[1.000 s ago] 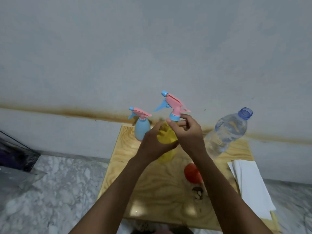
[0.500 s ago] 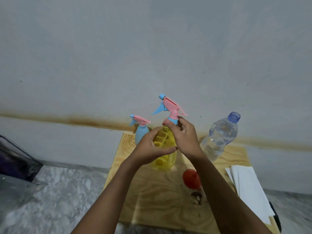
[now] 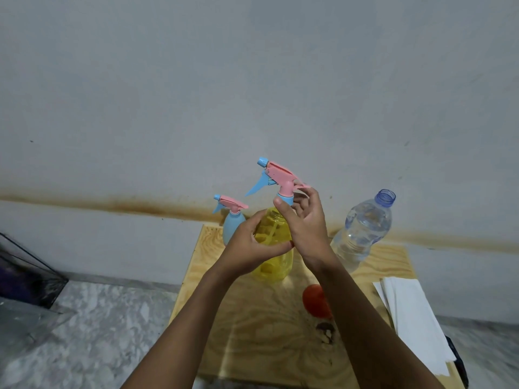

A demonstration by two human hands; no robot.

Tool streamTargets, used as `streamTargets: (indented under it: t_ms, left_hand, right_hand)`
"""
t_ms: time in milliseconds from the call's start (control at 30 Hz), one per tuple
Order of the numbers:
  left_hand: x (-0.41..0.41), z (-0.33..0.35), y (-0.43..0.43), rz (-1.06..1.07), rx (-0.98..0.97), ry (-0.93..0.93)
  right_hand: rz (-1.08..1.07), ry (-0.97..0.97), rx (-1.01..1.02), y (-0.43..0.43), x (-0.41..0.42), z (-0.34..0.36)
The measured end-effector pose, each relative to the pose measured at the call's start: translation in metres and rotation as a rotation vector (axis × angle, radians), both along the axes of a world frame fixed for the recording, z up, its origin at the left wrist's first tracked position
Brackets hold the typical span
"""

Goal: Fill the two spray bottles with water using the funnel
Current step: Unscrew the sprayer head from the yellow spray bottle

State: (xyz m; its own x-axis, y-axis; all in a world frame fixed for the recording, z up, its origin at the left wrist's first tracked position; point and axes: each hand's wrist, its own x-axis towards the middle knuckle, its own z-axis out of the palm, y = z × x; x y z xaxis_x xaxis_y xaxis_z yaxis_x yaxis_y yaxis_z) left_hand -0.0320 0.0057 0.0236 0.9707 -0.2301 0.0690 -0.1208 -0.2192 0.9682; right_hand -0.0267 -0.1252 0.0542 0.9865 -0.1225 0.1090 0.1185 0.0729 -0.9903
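Note:
A yellow spray bottle point(image 3: 273, 259) stands on the wooden board point(image 3: 252, 338). My left hand point(image 3: 252, 245) wraps around its body. My right hand point(image 3: 304, 223) pinches the blue collar under its pink trigger head point(image 3: 280, 175), the other fingers spread. Behind it on the left stands a blue spray bottle point(image 3: 231, 227) with its own pink head on. An uncapped clear water bottle point(image 3: 362, 230), partly full, stands at the right. The red funnel point(image 3: 316, 300) lies on the board, partly hidden by my right forearm.
White folded paper towels point(image 3: 412, 321) lie on the board's right edge. A dark knot point(image 3: 325, 331) marks the wood. The board rests on a marble counter point(image 3: 84, 332) against a grey wall. A dark transparent container point(image 3: 25, 276) sits at far left.
The yellow bottle has come down from the air onto the board. My right fingers have loosened around the collar, and the trigger head stands slightly higher.

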Motion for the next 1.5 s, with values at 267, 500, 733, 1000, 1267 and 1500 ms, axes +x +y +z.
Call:
streamTargets:
  t_ms: [267, 500, 733, 1000, 1267, 1500]
  left_hand:
    - [0.002, 0.001, -0.003, 0.111, 0.030, -0.014]
    - [0.006, -0.001, -0.004, 0.138, 0.044, -0.020]
    - [0.013, -0.004, -0.007, 0.171, 0.054, -0.051]
    - [0.018, -0.004, -0.005, 0.174, 0.065, -0.062]
    - [0.019, -0.011, -0.005, 0.179, 0.071, -0.064]
    - [0.022, -0.022, 0.000, 0.161, 0.004, -0.046]
  right_hand:
    - [-0.071, 0.003, -0.010, 0.012, 0.005, -0.007]
    - [-0.140, 0.016, 0.039, 0.020, 0.006, -0.006]
    - [-0.194, 0.036, -0.017, 0.030, 0.014, -0.001]
    - [-0.189, 0.053, 0.028, 0.026, 0.018, 0.002]
    - [-0.233, 0.015, -0.199, 0.025, 0.023, 0.004]
    - [-0.136, -0.045, -0.154, 0.013, 0.021, 0.013]
